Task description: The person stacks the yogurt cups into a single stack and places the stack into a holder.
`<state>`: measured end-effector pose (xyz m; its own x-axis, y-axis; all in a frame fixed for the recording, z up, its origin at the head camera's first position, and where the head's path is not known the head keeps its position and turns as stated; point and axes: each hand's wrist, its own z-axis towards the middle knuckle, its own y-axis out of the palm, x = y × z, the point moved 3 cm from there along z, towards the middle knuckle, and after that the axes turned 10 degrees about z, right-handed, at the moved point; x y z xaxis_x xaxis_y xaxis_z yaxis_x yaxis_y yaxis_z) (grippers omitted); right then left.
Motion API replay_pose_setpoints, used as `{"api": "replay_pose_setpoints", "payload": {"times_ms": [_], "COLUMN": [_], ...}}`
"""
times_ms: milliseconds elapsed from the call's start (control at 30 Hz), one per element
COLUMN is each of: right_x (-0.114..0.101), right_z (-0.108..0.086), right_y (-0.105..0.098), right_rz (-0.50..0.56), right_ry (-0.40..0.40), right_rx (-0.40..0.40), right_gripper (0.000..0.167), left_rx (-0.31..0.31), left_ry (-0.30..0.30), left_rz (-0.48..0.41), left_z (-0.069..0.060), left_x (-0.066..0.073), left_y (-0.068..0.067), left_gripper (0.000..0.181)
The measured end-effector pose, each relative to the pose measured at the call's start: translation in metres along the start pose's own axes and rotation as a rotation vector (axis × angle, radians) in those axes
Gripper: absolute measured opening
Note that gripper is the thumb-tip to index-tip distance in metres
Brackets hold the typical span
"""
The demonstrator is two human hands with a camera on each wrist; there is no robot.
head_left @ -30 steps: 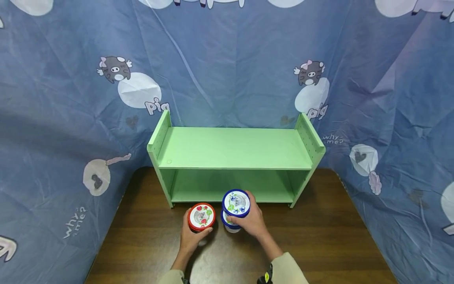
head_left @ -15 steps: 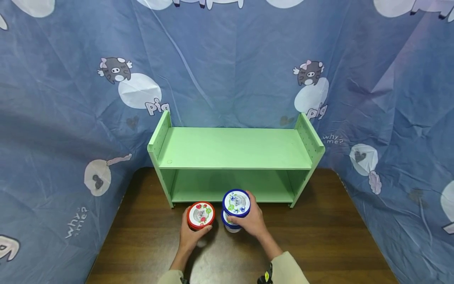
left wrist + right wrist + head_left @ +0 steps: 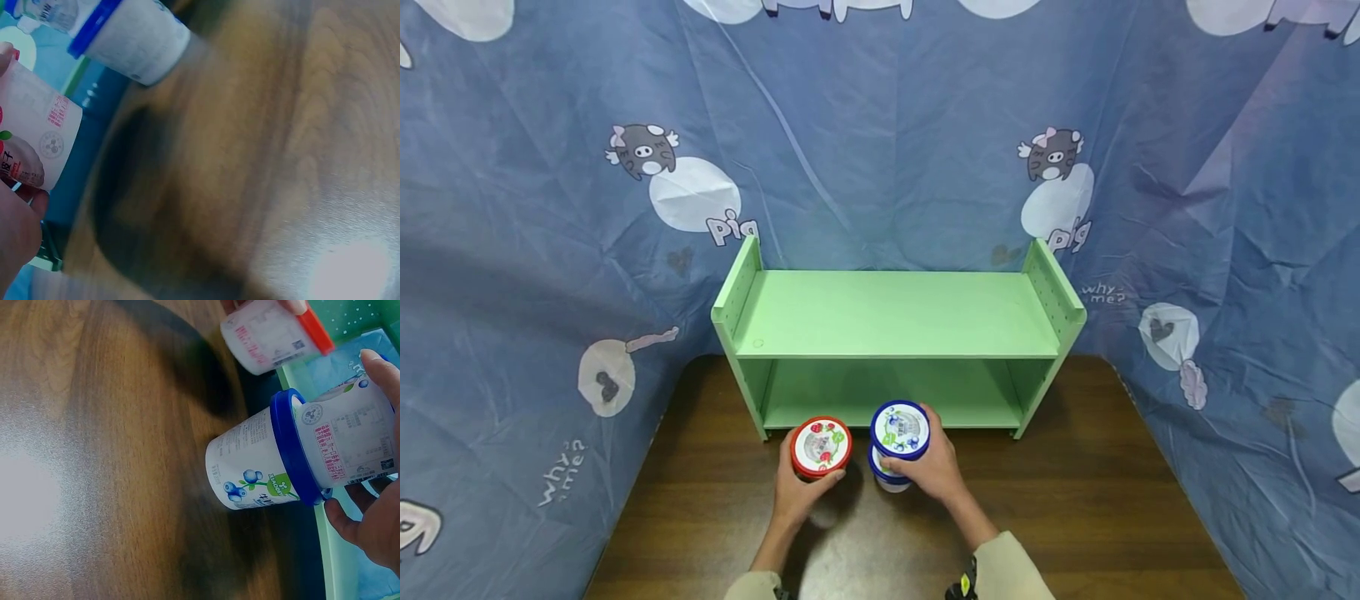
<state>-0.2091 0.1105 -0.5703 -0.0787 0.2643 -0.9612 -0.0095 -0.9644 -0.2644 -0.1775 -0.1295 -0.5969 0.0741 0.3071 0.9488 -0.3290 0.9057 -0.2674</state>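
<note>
My left hand grips a tub with a red lid and a strawberry print, thumb on one side and fingers round the other. In the left wrist view that white tub hangs above the table. To its right my right hand grips an upper yogurt-style tub with a blue lid and blueberry print. This upper tub sits upright on the lid of a second blue-lidded tub, slightly offset in the head view. The lower tub stands on the table, partly hidden from above.
A light green two-tier shelf stands at the back of the brown wooden table, just beyond both hands. Its side panels rise above the upper board. A blue printed cloth hangs behind and along both sides.
My left hand has shifted the red-lidded tub slightly left and up in the head view. The right hand and the two blue-lidded tubs have stayed put.
</note>
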Motion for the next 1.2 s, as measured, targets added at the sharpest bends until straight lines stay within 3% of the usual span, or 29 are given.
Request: {"api": "replay_pose_setpoints", "payload": {"times_ms": [100,367,700,1200], "right_x": [0.0,-0.001,-0.001,-0.002], "right_z": [0.0,0.0,-0.001,-0.001], "right_y": [0.0,0.0,0.0,0.001], "right_rz": [0.002,0.009,-0.003,0.003], "right_ry": [-0.006,-0.003,-0.012,-0.014], "right_rx": [-0.004,-0.002,0.009,-0.003], "right_gripper": [0.112,0.112,0.113,0.112], "left_rx": [-0.002,-0.04,-0.073,-0.123], "left_ry": [0.003,-0.016,-0.014,0.045], "left_rz": [0.008,0.068,0.077,0.021], "left_z": [-0.001,0.002,0.005,0.011], "left_x": [0.021,0.053,0.073,0.106], "left_y": [-0.006,-0.01,-0.011,-0.007], "left_gripper": [0.099,0.101,0.103,0.103]}}
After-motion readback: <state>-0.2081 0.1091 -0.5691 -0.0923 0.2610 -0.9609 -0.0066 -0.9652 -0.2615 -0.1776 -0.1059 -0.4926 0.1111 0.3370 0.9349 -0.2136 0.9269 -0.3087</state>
